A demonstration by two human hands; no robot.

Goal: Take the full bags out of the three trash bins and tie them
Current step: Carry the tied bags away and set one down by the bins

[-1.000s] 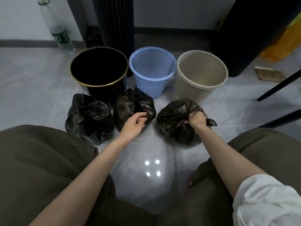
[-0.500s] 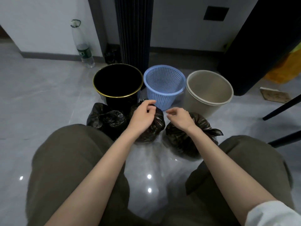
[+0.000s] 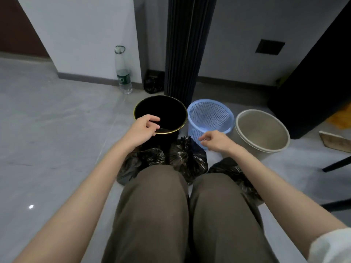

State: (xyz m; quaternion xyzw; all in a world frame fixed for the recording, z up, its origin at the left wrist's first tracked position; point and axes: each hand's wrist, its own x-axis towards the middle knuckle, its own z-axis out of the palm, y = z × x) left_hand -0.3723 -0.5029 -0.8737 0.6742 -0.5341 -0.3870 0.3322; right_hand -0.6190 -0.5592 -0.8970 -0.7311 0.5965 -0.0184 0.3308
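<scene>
Three bins stand in a row with no bags in them: a black bin with a gold rim (image 3: 176, 105), a blue mesh basket (image 3: 210, 115) and a beige bin (image 3: 266, 130). Three tied black bags lie on the floor in front of them: the left bag (image 3: 140, 160), the middle bag (image 3: 187, 158) and the right bag (image 3: 231, 170), all partly hidden by my knees. My left hand (image 3: 143, 128) hovers over the black bin's near rim, fingers loosely curled, holding nothing. My right hand (image 3: 215, 140) hangs above the middle bag, fingers apart and empty.
A tall dark ribbed column (image 3: 187, 44) rises behind the bins. A plastic bottle (image 3: 123, 73) stands by the wall at the left, with a small black bag (image 3: 153, 83) beside it. A large dark object (image 3: 311, 88), a wooden board (image 3: 336, 142) and black chair legs (image 3: 336, 164) are at the right.
My right hand let go of the right bag and both hands rose off the bags. The view lifted, and my knees now cover part of the bags.
</scene>
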